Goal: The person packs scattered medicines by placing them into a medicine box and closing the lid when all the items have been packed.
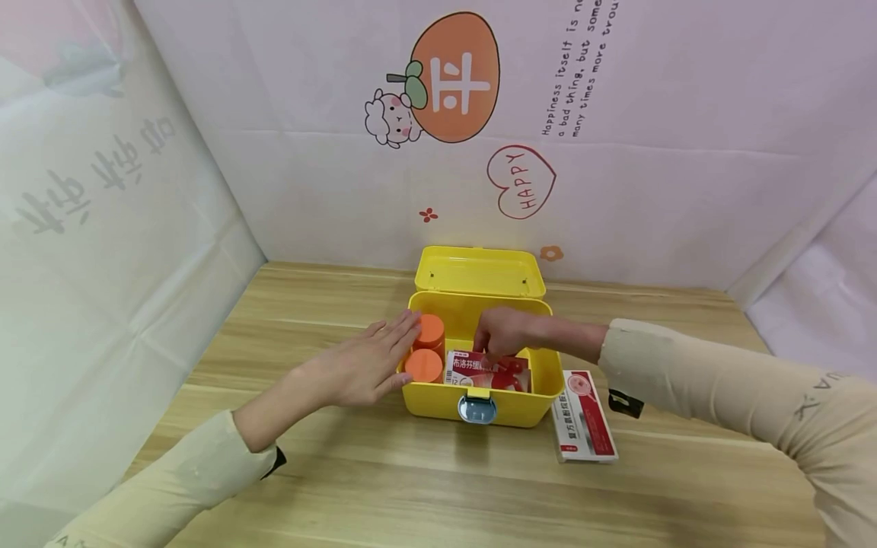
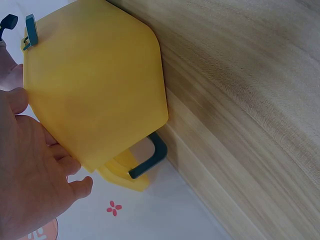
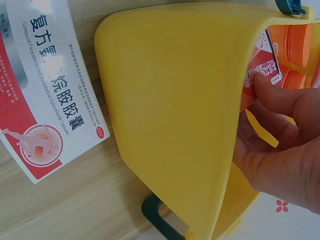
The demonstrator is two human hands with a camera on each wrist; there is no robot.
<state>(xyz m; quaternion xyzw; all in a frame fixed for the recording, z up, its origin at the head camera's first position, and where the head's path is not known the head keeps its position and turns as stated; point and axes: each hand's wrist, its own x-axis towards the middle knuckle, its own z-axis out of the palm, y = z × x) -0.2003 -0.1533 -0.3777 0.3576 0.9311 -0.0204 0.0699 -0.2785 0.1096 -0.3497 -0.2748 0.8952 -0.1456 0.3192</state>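
Note:
A yellow lidded case [image 1: 517, 409] stands on the table with its lid raised. My left hand [image 1: 363, 364] rests along the case's left rim, fingers extended beside two orange-capped bottles [image 1: 423, 366] inside. In the left wrist view, the fingers of that hand [image 2: 37, 165] touch the edge of the case [image 2: 100, 75]. My right hand [image 1: 505, 332] reaches into the case and holds a red and white medicine box [image 1: 466, 366]. The right wrist view shows the thumb [image 3: 275, 95] against this medicine box [image 3: 262, 65]; the fingertips are partly hidden.
A second white and red medicine box [image 1: 584, 417] lies on the table just right of the case. The raised lid [image 1: 479, 272] stands close to the printed back curtain [image 1: 329, 190]. A clear latch [image 1: 477, 409] hangs at the case's front.

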